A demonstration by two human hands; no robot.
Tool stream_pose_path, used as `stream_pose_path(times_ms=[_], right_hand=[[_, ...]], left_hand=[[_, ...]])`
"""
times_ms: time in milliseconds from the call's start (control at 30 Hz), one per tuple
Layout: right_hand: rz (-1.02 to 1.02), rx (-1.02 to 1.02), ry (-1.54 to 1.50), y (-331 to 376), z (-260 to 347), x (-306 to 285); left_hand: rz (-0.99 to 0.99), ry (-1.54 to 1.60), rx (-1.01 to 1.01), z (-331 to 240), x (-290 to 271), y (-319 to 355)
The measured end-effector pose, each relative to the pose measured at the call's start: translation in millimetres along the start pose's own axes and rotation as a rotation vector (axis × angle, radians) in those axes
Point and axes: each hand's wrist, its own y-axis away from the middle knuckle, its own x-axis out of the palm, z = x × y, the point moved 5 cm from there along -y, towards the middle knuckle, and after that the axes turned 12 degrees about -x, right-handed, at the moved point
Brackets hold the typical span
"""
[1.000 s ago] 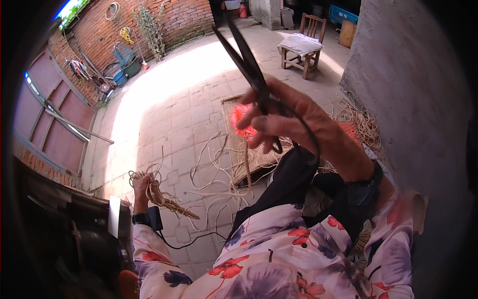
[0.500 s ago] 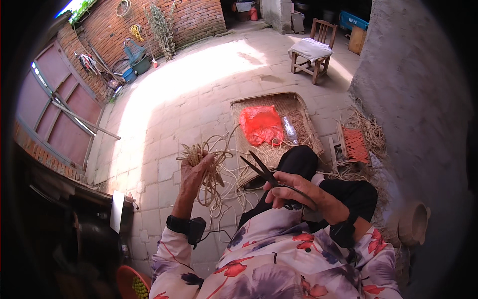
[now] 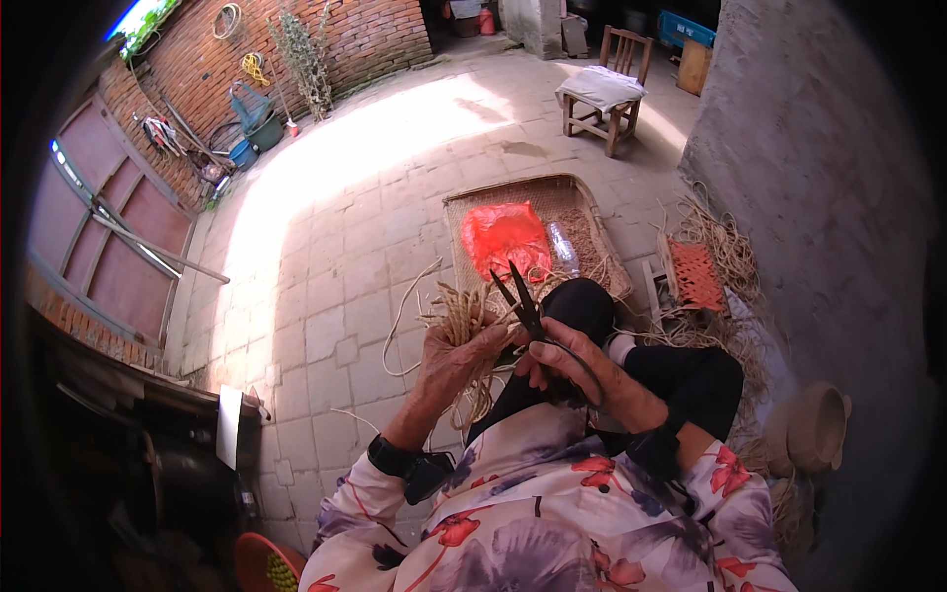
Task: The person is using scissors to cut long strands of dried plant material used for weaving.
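While the left hand (image 3: pixel 458 357) clutches one tan cord bundle (image 3: pixel 457 312), the right hand (image 3: pixel 592 371) beside it grips one pair of black scissors (image 3: pixel 529 314).

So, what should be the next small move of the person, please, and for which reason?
Perhaps ease the left hand slightly away from the pointed, dark metal scissors before they close. The right hand holds them open, tips apart, and the left hand, gripping the loose bundle of tan cord, appears very near them.
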Motion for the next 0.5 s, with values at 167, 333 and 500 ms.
stream_pose_path(times_ms=[167, 333, 500], right_hand=[[-0.138, -0.231, -0.058, -1, -3, -13], [-0.170, -0.069, -0.064, 7, -3, -16], [-0.317, -0.373, 0.436, 11, 43, -10]], left_hand=[[0.120, 0.035, -0.092, 9, 3, 0], [0.139, 0.109, -0.113, 19, -9, -5], [0.090, -0.022, -0.096, 23, -15, -9]])
